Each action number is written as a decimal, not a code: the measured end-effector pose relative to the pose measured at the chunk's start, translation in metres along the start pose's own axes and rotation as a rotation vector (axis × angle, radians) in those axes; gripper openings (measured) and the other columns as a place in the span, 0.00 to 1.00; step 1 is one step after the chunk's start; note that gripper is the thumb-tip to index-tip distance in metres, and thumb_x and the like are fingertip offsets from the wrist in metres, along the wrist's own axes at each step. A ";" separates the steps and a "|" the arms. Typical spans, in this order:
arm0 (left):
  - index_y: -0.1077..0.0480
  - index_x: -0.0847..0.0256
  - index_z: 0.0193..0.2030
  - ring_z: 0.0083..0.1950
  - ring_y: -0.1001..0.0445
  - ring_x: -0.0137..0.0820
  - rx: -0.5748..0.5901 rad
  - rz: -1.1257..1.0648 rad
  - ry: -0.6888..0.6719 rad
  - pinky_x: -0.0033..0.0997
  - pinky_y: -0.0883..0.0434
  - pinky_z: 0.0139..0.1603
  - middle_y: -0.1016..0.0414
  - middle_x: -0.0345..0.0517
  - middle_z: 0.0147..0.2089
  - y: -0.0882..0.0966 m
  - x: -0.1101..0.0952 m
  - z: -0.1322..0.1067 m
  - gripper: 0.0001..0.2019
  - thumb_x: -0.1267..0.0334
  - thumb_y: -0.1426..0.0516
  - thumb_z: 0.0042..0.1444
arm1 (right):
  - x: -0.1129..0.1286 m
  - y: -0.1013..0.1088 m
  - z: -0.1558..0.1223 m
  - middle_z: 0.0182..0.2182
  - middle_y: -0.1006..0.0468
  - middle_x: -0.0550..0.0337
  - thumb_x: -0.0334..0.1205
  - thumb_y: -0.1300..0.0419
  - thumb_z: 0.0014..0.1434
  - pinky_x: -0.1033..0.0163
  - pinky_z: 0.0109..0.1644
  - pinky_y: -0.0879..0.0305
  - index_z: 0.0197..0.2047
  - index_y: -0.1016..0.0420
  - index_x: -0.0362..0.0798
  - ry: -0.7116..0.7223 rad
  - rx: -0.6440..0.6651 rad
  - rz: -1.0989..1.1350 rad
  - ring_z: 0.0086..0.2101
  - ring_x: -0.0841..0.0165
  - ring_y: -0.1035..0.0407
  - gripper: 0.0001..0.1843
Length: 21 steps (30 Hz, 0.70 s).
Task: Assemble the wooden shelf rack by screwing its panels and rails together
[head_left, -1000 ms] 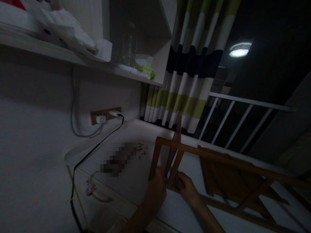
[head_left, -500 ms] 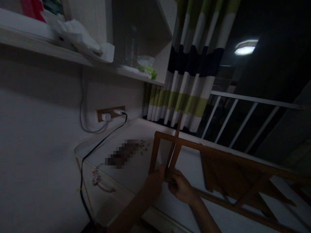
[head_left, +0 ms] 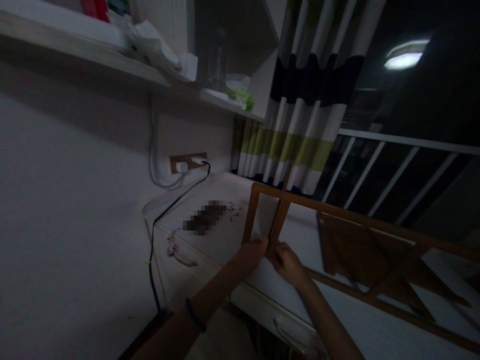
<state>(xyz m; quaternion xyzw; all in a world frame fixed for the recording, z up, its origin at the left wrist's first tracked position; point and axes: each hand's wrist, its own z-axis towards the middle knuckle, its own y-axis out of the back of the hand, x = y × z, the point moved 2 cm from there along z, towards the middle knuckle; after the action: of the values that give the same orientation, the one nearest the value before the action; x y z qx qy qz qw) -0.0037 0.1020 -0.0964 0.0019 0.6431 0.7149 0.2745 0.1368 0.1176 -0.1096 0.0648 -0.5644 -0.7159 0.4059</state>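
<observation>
A brown wooden frame (head_left: 337, 212) lies across the white cabinet top (head_left: 221, 235), with a cross slat (head_left: 279, 222) near its left end. My left hand (head_left: 252, 252) is closed on the frame's lower left corner. My right hand (head_left: 288, 262) is closed at the foot of the slat, right beside the left hand. What its fingers pinch is too dark to make out. Several small screws (head_left: 233, 210) lie scattered on the cabinet top behind the frame.
A black cable (head_left: 165, 220) runs from the wall socket (head_left: 187, 162) down the cabinet's left side. A shelf (head_left: 112, 55) with white bags and a bottle hangs above. A striped curtain (head_left: 300, 115) and a white railing (head_left: 393, 145) stand behind. Drawer handles show on the cabinet front.
The view has shifted, so everything sits further right and higher. Both hands have stayed together at the frame's lower left corner, with the right hand drawn closer to the slat's foot.
</observation>
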 end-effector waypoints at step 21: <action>0.35 0.63 0.43 0.42 0.35 0.38 -0.200 0.150 0.082 0.38 0.35 0.44 0.33 0.50 0.41 -0.018 -0.011 -0.061 0.12 0.74 0.55 0.55 | 0.008 -0.003 -0.010 0.34 0.29 0.51 0.38 0.52 0.59 0.59 0.40 0.41 0.34 0.34 0.45 -0.029 -0.036 -0.331 0.37 0.61 0.36 0.08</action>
<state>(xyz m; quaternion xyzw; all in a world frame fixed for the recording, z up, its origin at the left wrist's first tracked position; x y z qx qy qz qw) -0.0090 0.0426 -0.1199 -0.0065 0.5772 0.7935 0.1928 0.1357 0.1046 -0.1126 0.1393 -0.5391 -0.7837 0.2753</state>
